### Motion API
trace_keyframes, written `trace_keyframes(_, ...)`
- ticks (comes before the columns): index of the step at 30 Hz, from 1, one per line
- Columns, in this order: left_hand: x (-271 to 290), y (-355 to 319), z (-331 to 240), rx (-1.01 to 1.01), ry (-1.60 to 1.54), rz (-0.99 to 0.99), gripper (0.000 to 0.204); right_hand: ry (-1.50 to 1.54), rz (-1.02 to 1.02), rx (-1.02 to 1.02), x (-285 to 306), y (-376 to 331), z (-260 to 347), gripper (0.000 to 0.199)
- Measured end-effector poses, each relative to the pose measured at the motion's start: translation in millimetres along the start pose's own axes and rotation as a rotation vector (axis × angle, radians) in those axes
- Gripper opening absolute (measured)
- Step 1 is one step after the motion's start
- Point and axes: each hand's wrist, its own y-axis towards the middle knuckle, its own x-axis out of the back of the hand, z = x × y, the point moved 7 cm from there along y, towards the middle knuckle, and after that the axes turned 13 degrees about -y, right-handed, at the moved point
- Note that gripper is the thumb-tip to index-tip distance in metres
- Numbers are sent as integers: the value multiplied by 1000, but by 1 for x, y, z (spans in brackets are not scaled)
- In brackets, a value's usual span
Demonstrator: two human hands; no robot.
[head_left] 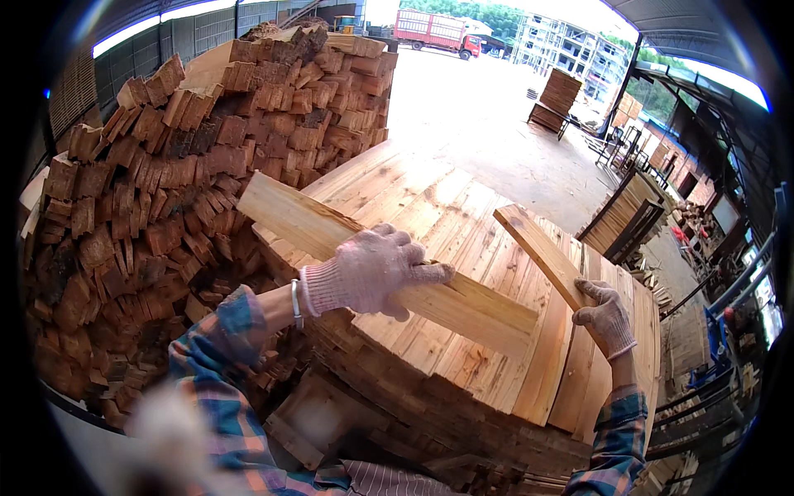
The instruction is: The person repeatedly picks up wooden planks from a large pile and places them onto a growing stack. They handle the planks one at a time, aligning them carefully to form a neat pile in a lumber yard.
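Note:
My left hand [376, 271], in a knitted work glove, is closed around the middle of a wooden board [475, 317]. That board lies slantwise above the stack, its far end reaching left toward the woodpile. My right hand [606, 318], gloved too, grips the near end of a narrower plank [542, 255], which points away from me and to the left. Beneath both is a stack of planks [438, 211] laid side by side, forming a flat top. Whether either held piece touches the stack, I cannot tell.
A tall pile of short boards [165, 198] rises on the left. More stacked boards [556, 99] stand out in the yard, and another bundle [626, 211] leans beyond the stack at right. A red truck [438, 33] is parked far off. Metal bars [703, 422] lie at lower right.

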Motion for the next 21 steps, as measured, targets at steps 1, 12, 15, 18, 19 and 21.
trace_keyframes(1,-20,3,14,1,-37,63,82,141,36,6,-5,20,3,67)
trace_keyframes(12,-69,20,47,-125,-436,33,74,-193,46,257,-104,253,130,61)
trace_keyframes(15,-66,17,48,-85,-427,58,70,-268,78,259,-171,314,138,60)
trace_keyframes(18,-72,17,54,-105,-441,47,68,-248,118,205,-196,335,139,63)
trace_keyframes(19,-71,17,54,-97,-434,55,68,-225,138,214,-197,341,141,63)
trace_keyframes(21,-71,14,53,-92,-418,70,68,-217,143,258,-204,347,144,62)
